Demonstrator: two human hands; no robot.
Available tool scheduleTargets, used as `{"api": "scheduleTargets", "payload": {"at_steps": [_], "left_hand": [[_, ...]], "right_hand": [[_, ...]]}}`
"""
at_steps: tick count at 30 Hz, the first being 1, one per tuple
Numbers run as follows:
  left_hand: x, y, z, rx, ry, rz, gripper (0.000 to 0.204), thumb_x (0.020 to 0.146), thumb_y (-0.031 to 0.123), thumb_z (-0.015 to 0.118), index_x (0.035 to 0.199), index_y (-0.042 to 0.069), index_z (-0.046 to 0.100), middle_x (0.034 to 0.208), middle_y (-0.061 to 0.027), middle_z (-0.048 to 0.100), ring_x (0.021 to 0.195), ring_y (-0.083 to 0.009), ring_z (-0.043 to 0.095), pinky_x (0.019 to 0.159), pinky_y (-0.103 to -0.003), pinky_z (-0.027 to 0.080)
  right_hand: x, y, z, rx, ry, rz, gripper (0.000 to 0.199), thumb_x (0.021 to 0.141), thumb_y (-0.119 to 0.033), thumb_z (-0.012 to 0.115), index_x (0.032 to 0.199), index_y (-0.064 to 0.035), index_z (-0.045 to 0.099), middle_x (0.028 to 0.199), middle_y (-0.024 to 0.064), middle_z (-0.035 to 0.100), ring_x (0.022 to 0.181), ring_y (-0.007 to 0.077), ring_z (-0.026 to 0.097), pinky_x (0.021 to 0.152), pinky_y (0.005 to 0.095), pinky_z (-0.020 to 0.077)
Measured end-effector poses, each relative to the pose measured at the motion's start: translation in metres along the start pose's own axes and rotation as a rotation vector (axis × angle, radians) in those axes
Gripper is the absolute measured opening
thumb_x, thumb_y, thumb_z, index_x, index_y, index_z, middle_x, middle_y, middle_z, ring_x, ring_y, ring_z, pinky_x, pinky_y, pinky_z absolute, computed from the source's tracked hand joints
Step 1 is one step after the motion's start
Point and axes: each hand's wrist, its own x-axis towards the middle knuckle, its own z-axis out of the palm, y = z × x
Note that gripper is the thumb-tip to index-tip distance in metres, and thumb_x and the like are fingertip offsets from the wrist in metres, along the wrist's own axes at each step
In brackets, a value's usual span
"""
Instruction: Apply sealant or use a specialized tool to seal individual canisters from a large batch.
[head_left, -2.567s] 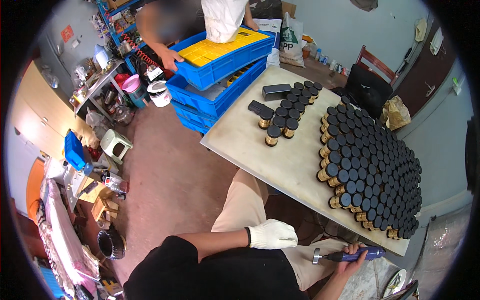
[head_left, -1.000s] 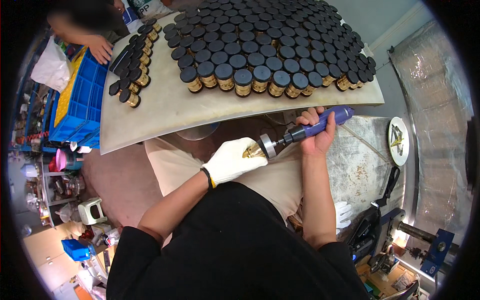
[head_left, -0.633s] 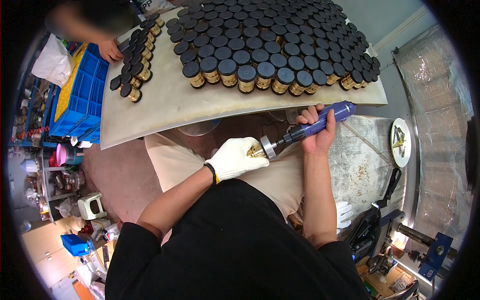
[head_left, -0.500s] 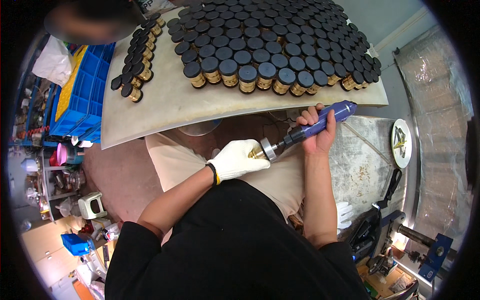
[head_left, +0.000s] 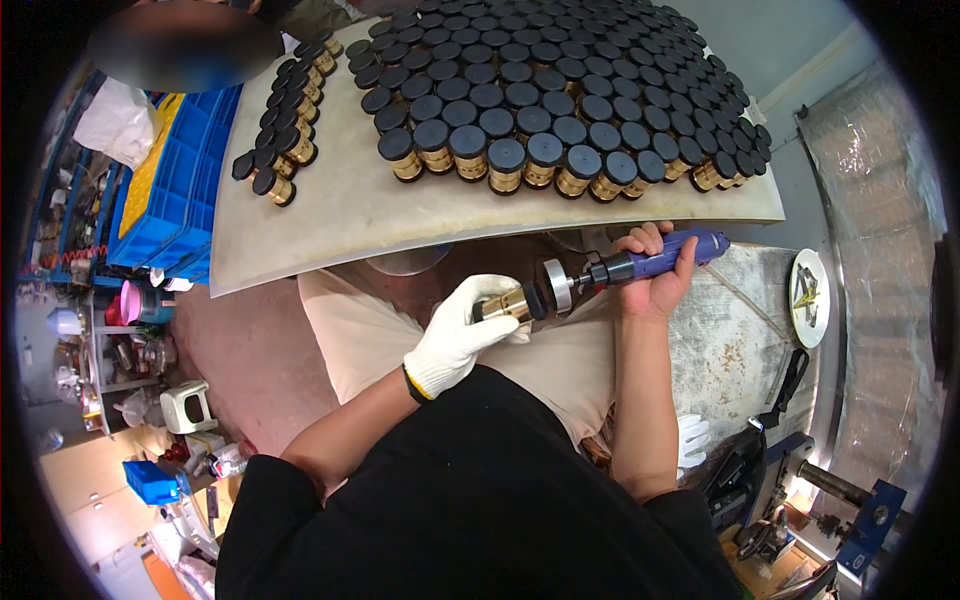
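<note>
My left hand [head_left: 460, 335], in a white knit glove, grips a brass fitting with black end caps [head_left: 508, 306] above my lap. Bare, my right hand [head_left: 656, 272] is wrapped round a purple electric screwdriver [head_left: 664, 260]. A silver cup-shaped socket [head_left: 558, 286] sits on the tool's tip and points left at the fitting's black cap. A small gap separates socket and cap. On the table ahead stand many brass fittings of the same kind [head_left: 545, 150], packed close, black caps up.
A pale table [head_left: 330, 225] spans the front, with a shorter row of fittings [head_left: 285, 140] at its left. Blue crates [head_left: 175, 190] stand beyond its left edge. A side bench [head_left: 735, 345] at right bears a white plate [head_left: 822, 312] and a white glove [head_left: 692, 440]. Another person is at far left.
The socket has come off the fitting's end, uncovering its black cap. My right hand and the screwdriver have shifted right and slightly down; the fitting is now tilted differently in my left hand.
</note>
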Motion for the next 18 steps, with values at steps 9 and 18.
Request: {"api": "scheduleTargets", "payload": {"at_steps": [9,18], "left_hand": [[0.020,-0.007,-0.003,0.217,0.062,-0.052,0.041,0.095,0.011,0.070,0.130,-0.003,0.054,0.116,-0.0122,0.065,0.097,-0.0193,0.067,0.083,-0.034,0.058],[0.017,-0.010,0.004,0.332,0.038,0.023,0.037,0.095,0.019,0.072,0.123,-0.002,0.058,0.101,-0.0099,0.069,0.089,-0.0163,0.069,0.081,-0.032,0.057]], "right_hand": [[0.000,0.005,0.001,-0.067,-0.035,0.030,0.031,0.100,-0.037,0.061,0.103,-0.0081,0.052,0.079,0.0018,0.041,0.075,0.0155,0.044,0.078,0.0337,0.0426],[-0.001,-0.004,-0.004,-0.196,-0.016,0.030,0.027,0.100,-0.034,0.060,0.104,-0.0078,0.051,0.080,0.0019,0.039,0.073,0.0158,0.038,0.069,0.0323,0.0364]]}}
